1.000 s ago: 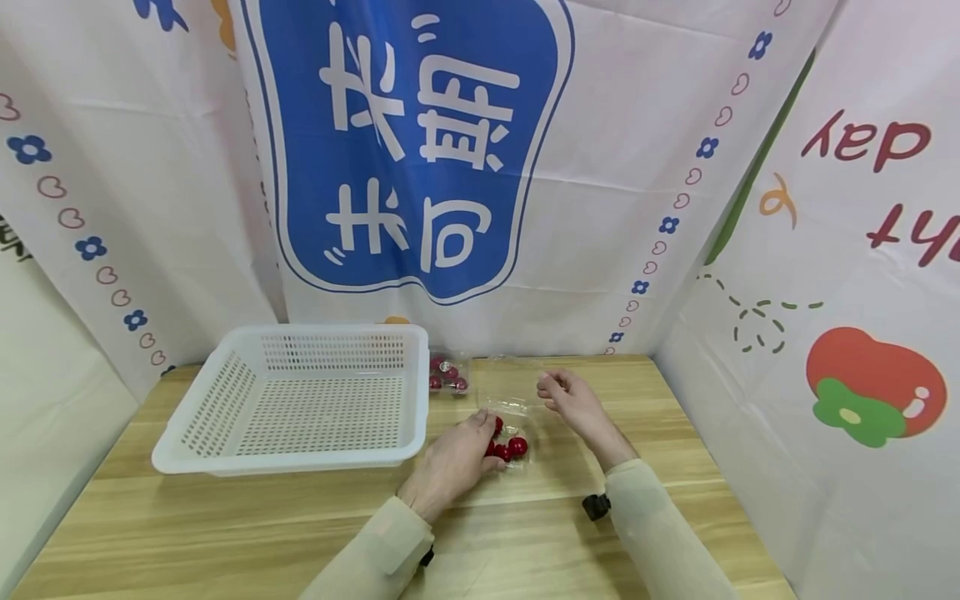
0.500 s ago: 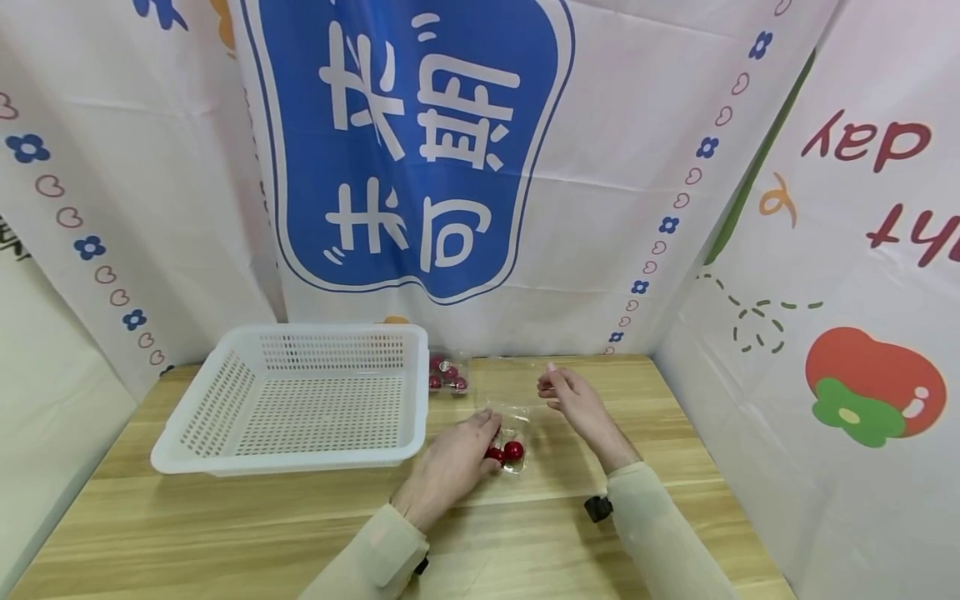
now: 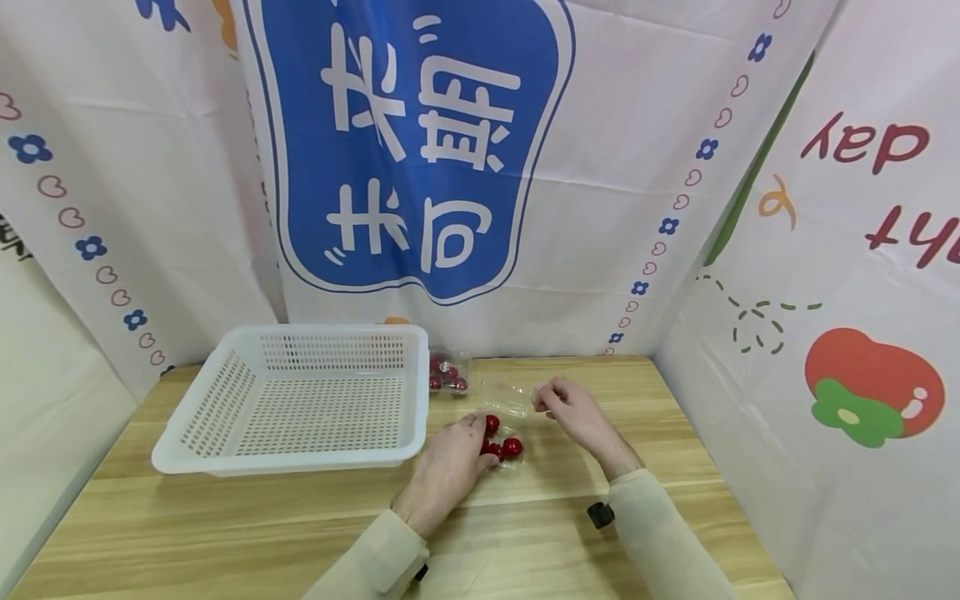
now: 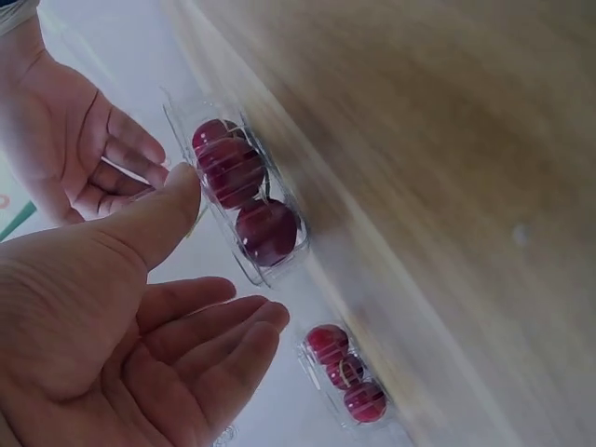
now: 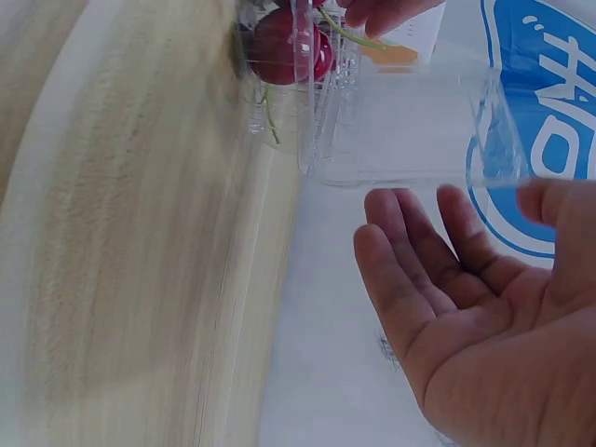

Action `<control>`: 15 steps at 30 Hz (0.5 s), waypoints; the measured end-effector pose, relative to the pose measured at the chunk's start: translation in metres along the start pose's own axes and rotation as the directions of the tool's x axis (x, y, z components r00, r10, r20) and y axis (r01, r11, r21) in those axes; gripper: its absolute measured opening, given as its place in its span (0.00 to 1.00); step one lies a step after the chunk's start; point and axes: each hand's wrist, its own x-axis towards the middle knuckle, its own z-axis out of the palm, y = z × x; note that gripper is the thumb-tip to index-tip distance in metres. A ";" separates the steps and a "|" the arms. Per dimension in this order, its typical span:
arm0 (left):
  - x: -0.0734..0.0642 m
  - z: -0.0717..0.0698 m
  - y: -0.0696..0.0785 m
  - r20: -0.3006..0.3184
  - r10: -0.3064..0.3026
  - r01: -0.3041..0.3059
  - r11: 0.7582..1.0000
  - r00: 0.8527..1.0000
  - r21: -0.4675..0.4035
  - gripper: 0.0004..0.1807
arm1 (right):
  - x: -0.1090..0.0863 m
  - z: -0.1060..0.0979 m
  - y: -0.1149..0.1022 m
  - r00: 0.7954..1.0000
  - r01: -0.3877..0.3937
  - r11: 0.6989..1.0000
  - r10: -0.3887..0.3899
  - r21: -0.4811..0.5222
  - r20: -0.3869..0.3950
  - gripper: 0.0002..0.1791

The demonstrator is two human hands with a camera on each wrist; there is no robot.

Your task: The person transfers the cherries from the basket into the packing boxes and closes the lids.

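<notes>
A clear plastic clamshell box (image 4: 244, 264) of dark red cherries (image 3: 512, 448) lies on the table, right of the basket. My left hand (image 3: 442, 475) holds its left side, fingers toward the far corner and thumb at the near edge. In the left wrist view the thumb lies right at the box rim. The transparent lid (image 5: 400, 121) stands raised from the box's far side. My right hand (image 3: 577, 417) pinches the lid's right corner between thumb and curled fingers. Part of the cherries is hidden behind my left hand.
A white perforated plastic basket (image 3: 292, 462) stands on the left of the wooden table (image 3: 225, 533). Against its right side, near the back, sits a second clear box of cherries (image 3: 448, 372). Printed cloth (image 3: 600, 208) hangs behind and at the sides.
My right hand first moved up slightly with the lid, then came back down and nearer, bringing the lid lower over the box. The box shifted and tilted a little under my left hand.
</notes>
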 end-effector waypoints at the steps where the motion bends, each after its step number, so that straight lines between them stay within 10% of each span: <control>1: 0.000 0.000 0.000 0.006 -0.013 0.013 1.000 1.000 -0.009 0.35 | -0.001 0.000 0.000 1.000 0.001 1.000 -0.001 -0.025 0.011 0.18; 15: -0.001 -0.002 0.003 0.059 -0.063 0.072 0.983 0.996 -0.171 0.32 | -0.015 0.006 0.007 0.989 0.076 0.976 -0.049 -0.202 0.137 0.25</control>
